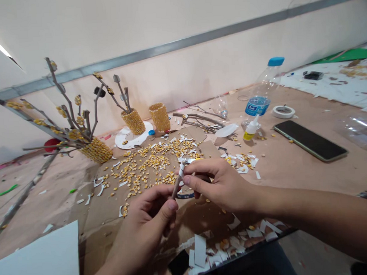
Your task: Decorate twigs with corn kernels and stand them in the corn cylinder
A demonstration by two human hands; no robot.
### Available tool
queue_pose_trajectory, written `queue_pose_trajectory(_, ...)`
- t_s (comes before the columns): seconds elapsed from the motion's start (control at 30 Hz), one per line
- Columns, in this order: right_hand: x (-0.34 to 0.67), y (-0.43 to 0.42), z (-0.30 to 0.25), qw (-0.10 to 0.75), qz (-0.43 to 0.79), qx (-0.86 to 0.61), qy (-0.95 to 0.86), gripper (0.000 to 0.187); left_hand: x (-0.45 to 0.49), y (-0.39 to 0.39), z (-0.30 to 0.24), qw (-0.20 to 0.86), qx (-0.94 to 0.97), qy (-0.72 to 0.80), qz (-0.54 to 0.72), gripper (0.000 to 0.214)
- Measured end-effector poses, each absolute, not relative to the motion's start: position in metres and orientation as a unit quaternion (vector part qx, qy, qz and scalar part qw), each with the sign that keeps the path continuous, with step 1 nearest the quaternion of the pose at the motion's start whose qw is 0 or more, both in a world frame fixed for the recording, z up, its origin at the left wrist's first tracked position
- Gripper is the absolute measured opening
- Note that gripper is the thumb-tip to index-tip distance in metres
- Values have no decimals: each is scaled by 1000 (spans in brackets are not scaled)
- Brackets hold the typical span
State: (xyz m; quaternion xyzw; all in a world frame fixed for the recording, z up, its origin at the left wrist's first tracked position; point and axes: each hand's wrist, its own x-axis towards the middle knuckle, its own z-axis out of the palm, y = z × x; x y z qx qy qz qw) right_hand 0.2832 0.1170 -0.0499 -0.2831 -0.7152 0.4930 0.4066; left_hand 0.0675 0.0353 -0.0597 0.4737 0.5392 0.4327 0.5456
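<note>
Upright but tilted, a short twig point(176, 188) is pinched between the thumb and fingers of my left hand point(155, 214). A white wrap point(181, 169) goes round its upper end. My right hand point(219, 184) has its thumb and index finger closed at that end, by a small white strip. Just what the right fingertips grip is partly hidden. A dark blue curved band point(186, 196) shows under the right fingers, partly covered by them. Loose corn kernels point(154, 162) are scattered on cardboard beyond both hands.
Kernel-covered pots hold branches, one pot point(97, 150) at left and another point(133, 122) on a white disc. A third kernel-covered pot point(160, 117) stands beside them. Rightward are a glue bottle point(250, 130), plastic bottle point(259, 104), tape roll point(283, 111) and phone point(309, 140). Paper scraps point(200, 249) lie in front.
</note>
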Motion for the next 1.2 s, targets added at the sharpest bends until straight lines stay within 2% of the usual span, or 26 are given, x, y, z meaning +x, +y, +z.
queue_pose_trajectory(0.07,283,117,-49,394,503,-287,-714,20,70,35,-59,560,459,533,438,30)
queue_pose_trajectory(0.23,283,116,-50,422,490,-269,-714,17,79,37,-54,595,404,512,469,31)
queue_pose_trajectory(0.4,280,113,-53,438,477,-274,-711,11,86,38,-51,658,412,450,441,25)
queue_pose_trajectory(0.5,279,111,-53,438,451,-291,-721,9,86,38,-51,661,429,440,430,24)
queue_pose_trajectory(0.63,277,109,-54,428,436,-275,-742,9,83,38,-51,558,534,494,400,31)
queue_pose_trajectory(0.73,275,108,-56,431,421,-259,-755,11,81,38,-49,466,590,544,372,28)
queue_pose_trajectory(0.9,275,105,-56,454,361,-247,-776,10,85,39,-44,426,568,594,379,31)
queue_pose_trajectory(1.1,275,104,-56,458,313,-233,-799,11,91,46,-36,522,489,540,443,22)
queue_pose_trajectory(1.2,276,105,-57,449,303,-241,-805,10,90,50,-34,568,459,518,446,27)
